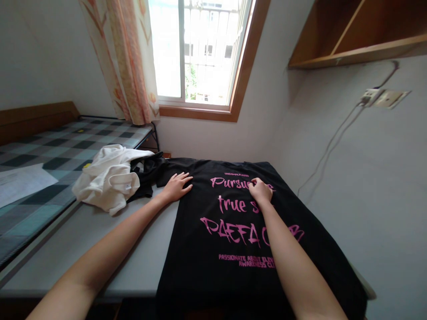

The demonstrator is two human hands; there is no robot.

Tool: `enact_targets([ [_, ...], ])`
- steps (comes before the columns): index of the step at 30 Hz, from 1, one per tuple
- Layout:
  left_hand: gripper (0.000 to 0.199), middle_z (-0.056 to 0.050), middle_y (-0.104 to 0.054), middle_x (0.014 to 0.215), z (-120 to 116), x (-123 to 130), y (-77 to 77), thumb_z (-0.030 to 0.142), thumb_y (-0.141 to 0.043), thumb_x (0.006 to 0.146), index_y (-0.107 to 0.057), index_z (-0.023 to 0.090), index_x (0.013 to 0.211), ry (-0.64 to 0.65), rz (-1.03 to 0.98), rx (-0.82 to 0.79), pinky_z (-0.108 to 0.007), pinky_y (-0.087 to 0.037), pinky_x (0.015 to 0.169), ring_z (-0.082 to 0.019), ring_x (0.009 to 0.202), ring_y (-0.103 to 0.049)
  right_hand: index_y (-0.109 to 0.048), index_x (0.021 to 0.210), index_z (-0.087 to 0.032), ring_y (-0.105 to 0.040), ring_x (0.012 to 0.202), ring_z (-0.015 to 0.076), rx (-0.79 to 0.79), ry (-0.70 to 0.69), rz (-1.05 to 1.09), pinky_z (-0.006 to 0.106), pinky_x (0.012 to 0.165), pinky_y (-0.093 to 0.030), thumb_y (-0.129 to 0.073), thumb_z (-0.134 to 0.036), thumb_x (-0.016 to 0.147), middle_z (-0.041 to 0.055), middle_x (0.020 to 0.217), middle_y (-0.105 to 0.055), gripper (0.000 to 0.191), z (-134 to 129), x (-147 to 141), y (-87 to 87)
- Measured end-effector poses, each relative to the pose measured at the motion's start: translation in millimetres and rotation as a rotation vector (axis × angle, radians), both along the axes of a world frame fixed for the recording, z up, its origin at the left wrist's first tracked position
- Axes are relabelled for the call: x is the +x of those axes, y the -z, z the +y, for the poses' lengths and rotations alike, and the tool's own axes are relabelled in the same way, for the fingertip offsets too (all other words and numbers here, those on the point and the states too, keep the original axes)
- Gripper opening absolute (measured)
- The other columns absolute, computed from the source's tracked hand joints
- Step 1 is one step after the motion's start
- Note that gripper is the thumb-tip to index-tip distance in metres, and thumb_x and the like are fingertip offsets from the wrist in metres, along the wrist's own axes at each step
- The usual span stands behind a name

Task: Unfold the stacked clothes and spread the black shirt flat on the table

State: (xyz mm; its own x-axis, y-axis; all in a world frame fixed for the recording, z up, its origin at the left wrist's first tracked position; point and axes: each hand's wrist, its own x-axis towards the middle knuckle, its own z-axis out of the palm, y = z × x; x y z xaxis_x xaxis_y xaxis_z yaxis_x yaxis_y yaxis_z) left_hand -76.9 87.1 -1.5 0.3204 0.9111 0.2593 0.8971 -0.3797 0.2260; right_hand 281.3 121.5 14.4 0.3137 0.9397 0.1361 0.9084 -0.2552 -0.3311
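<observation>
A black T-shirt [196, 253] with pink lettering lies spread over a light table [133, 249], its lower edge hanging past the front. My left hand [178, 186] rests flat near the shirt's left sleeve, fingers stretched out and holding nothing. On the right part of the print, my right hand [262, 192] is closed, with its fingers curled and seemingly pinching the fabric. It covers some of the letters, and my right forearm hides more. Left of the shirt, a crumpled white garment [106, 178] is heaped together with dark cloth [145, 171].
A bed with a checked cover [83, 138] stands along the left, with a sheet of paper [26, 182] on it. Behind the table are a window [200, 58] and a curtain [130, 62]. A wall shelf [360, 49], a socket [370, 97] and a hanging cable [328, 146] are at right.
</observation>
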Motion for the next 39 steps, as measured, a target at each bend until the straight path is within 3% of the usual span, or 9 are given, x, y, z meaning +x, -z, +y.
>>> enact_targets([
  [11, 0.048, -0.008, -0.047, 0.148, -1, 2, -0.6, 0.045, -0.046, 0.094, -0.056, 0.022, 0.135, -0.037, 0.023, 0.009, -0.046, -0.025, 0.117, -0.026, 0.139, -0.039, -0.066, 0.114, -0.021, -0.062, 0.103, 0.0278, 0.033, -0.014, -0.012, 0.042, 0.092, -0.041, -0.049, -0.034, 0.089, 0.0116, 0.107, -0.069, 0.034, 1, 1, 5.5],
  [16, 0.047, -0.007, -0.05, 0.145, -4, 5, -3.0, 0.048, -0.043, 0.095, -0.058, 0.024, 0.133, -0.071, 0.03, 0.028, -0.046, -0.028, 0.115, -0.026, 0.136, -0.043, -0.054, 0.137, -0.025, -0.048, 0.124, 0.0313, 0.112, -0.091, -0.124, 0.045, 0.101, -0.036, -0.047, -0.047, 0.091, 0.0145, 0.137, -0.05, 0.052, 0, -5, 11.9],
  [21, 0.047, -0.007, -0.05, 0.145, -5, 5, -3.8, 0.046, -0.047, 0.093, -0.058, 0.023, 0.132, -0.074, 0.033, 0.029, -0.046, -0.029, 0.115, -0.027, 0.135, -0.044, -0.044, 0.145, -0.026, -0.032, 0.139, 0.0302, 0.001, -0.182, -0.165, 0.052, 0.11, -0.025, -0.034, -0.059, 0.094, 0.0115, 0.151, -0.039, 0.062, 3, -6, 16.8],
  [24, 0.047, -0.007, -0.048, 0.147, -4, 4, -2.6, 0.044, -0.048, 0.093, -0.057, 0.023, 0.133, -0.057, 0.037, 0.026, -0.046, -0.028, 0.115, -0.026, 0.137, -0.041, -0.047, 0.144, -0.024, -0.032, 0.14, 0.031, -0.033, -0.203, -0.172, 0.052, 0.111, -0.025, -0.033, -0.058, 0.095, 0.0113, 0.152, -0.04, 0.061, 3, -5, 18.4],
  [29, 0.047, -0.008, -0.045, 0.149, 0, 4, -0.1, 0.042, -0.046, 0.093, -0.056, 0.022, 0.134, -0.025, 0.054, 0.031, -0.05, -0.024, 0.116, -0.028, 0.141, -0.033, -0.056, 0.136, -0.014, -0.041, 0.135, 0.0295, 0.085, -0.192, -0.164, 0.046, 0.112, -0.028, -0.035, -0.044, 0.097, 0.0147, 0.144, -0.05, 0.053, 2, -6, 19.5],
  [33, 0.042, -0.011, -0.039, 0.152, -5, 8, -1.5, 0.038, -0.048, 0.093, -0.059, 0.021, 0.13, -0.053, 0.08, 0.061, -0.054, -0.023, 0.115, -0.032, 0.143, -0.028, -0.061, 0.129, -0.011, -0.046, 0.133, 0.0266, 0.103, -0.292, -0.088, 0.04, 0.111, -0.033, -0.038, -0.042, 0.097, 0.017, 0.14, -0.054, 0.051, 2, 5, 19.1],
  [36, 0.036, -0.012, -0.047, 0.143, -21, 11, -6.7, 0.033, -0.051, 0.091, -0.063, 0.022, 0.124, -0.083, 0.061, 0.117, -0.048, -0.033, 0.11, -0.031, 0.133, -0.041, -0.062, 0.129, -0.011, -0.048, 0.132, 0.0233, 0.125, -0.362, -0.022, 0.036, 0.11, -0.035, -0.04, -0.038, 0.096, 0.0159, 0.139, -0.056, 0.048, -2, 28, 17.4],
  [39, 0.031, -0.011, -0.059, 0.123, -41, 13, -15.7, 0.036, -0.051, 0.091, -0.064, 0.024, 0.116, -0.133, 0.064, 0.099, -0.039, -0.044, 0.095, -0.027, 0.108, -0.059, -0.063, 0.127, -0.011, -0.049, 0.13, 0.0232, 0.124, -0.387, -0.068, 0.036, 0.11, -0.036, -0.042, -0.038, 0.096, 0.0149, 0.137, -0.057, 0.046, -13, 57, 13.8],
])
